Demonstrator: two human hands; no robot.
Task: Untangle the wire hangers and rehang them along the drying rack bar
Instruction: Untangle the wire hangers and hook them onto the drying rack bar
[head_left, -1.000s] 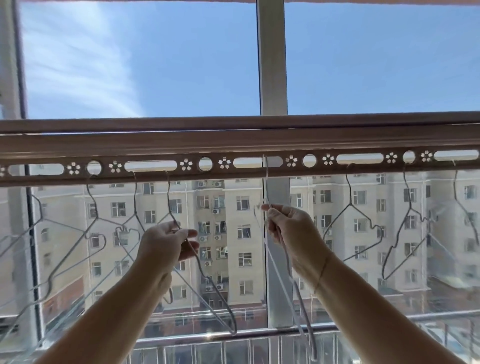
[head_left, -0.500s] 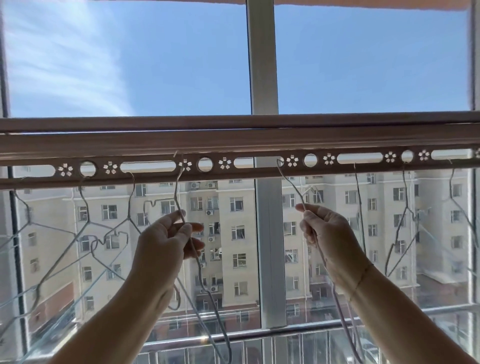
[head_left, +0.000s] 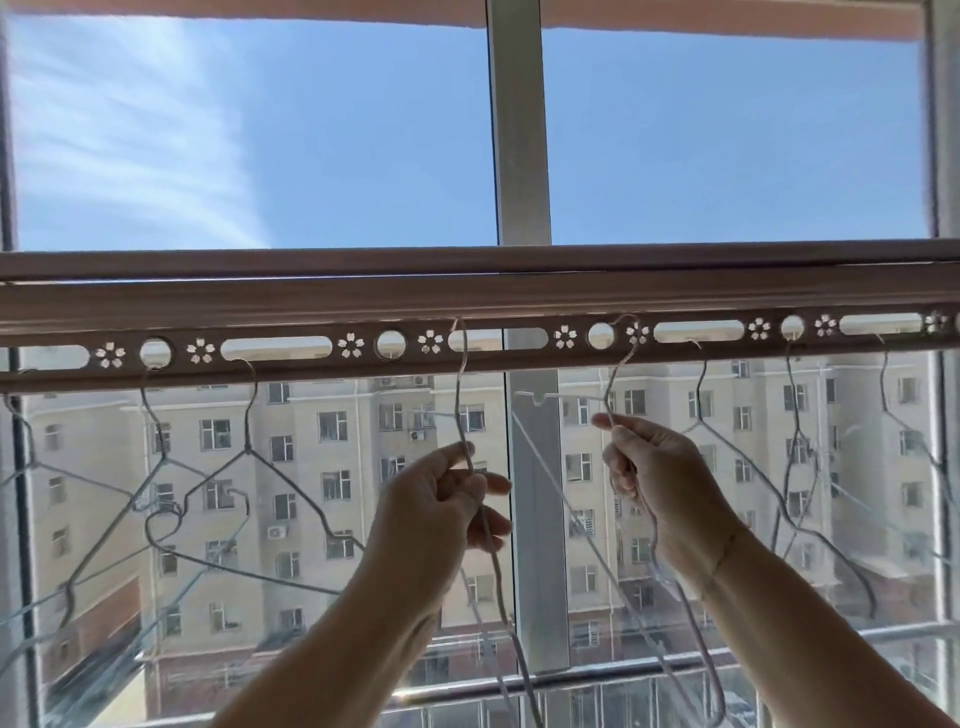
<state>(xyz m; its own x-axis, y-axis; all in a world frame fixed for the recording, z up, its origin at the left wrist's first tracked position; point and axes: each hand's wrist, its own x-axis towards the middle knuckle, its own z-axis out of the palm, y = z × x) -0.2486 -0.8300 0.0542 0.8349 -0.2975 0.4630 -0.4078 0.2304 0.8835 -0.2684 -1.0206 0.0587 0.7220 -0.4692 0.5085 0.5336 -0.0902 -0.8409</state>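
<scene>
Drying rack bar (head_left: 311, 306): dull rose-brown, its lower strip punched with a repeating pattern of five-petal flowers, round holes and long slots. Wire hangers (head_left: 248, 436): pale silver-grey. Sky (head_left: 727, 135): blue, white wisps upper left; apartment block (head_left: 306, 415): beige, red-brown lower left.

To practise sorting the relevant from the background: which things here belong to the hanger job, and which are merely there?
Part of the job: left hand, gripping the left hanger; right hand, pinching the right hanger; drying rack bar; tangled hangers at the left.
Merely there: window post; apartment block; outer railing.
</scene>
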